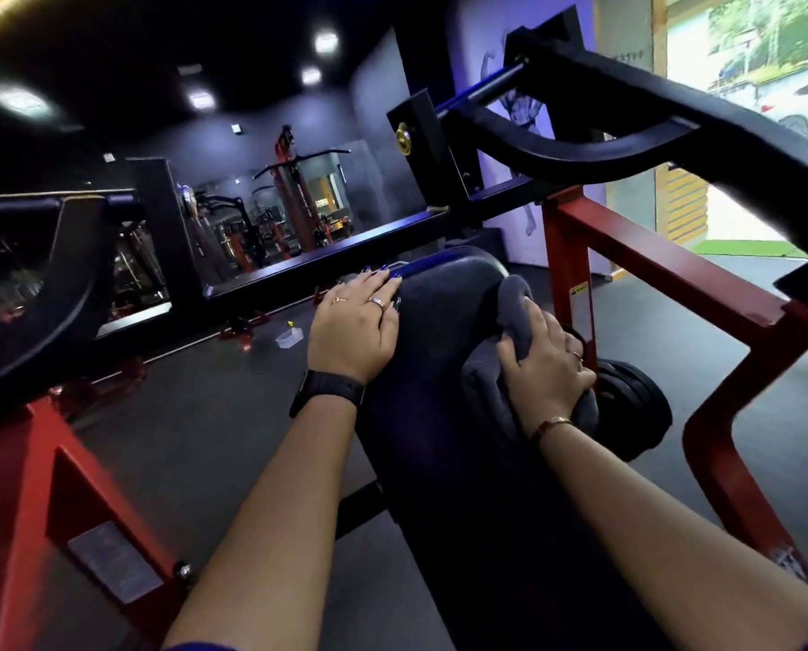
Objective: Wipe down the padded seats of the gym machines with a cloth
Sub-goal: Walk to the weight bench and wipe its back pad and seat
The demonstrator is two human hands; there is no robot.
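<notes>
Two hands at work on one black padded seat (439,368), long pad running away from the camera between red frame rails (637,256).

Right hand (550,368): fingers curled over a bunched grey cloth (500,382), pressing it onto the pad's right edge, near the far end. Cloth is thick, folded on itself; part of it drapes over the pad's side toward the black weight plates (637,401) just beside.

Left hand (355,326): flat and spread, palm down on the pad's left edge, holding nothing, apparently bracing. Black watch (329,392) on that wrist.

Black lever arms (674,129) of the machine overhang on both sides. Small clear container (289,338) sits on the floor, well apart to the left.

Judged progress: wiping under way on the far right portion; the near stretch of pad between the forearms shows no sign either way of having been done.

Risks from here:
- Bunched cloth gives a small contact patch; strokes could leave unwiped strips down the centre.
- Hanging cloth edge could snag on the plates or frame during a pull back.
- Leaning forward under the lever arm, head could knock it.
- Bracing hand covers the left edge; that strip gets missed unless the hand shifts.
</notes>
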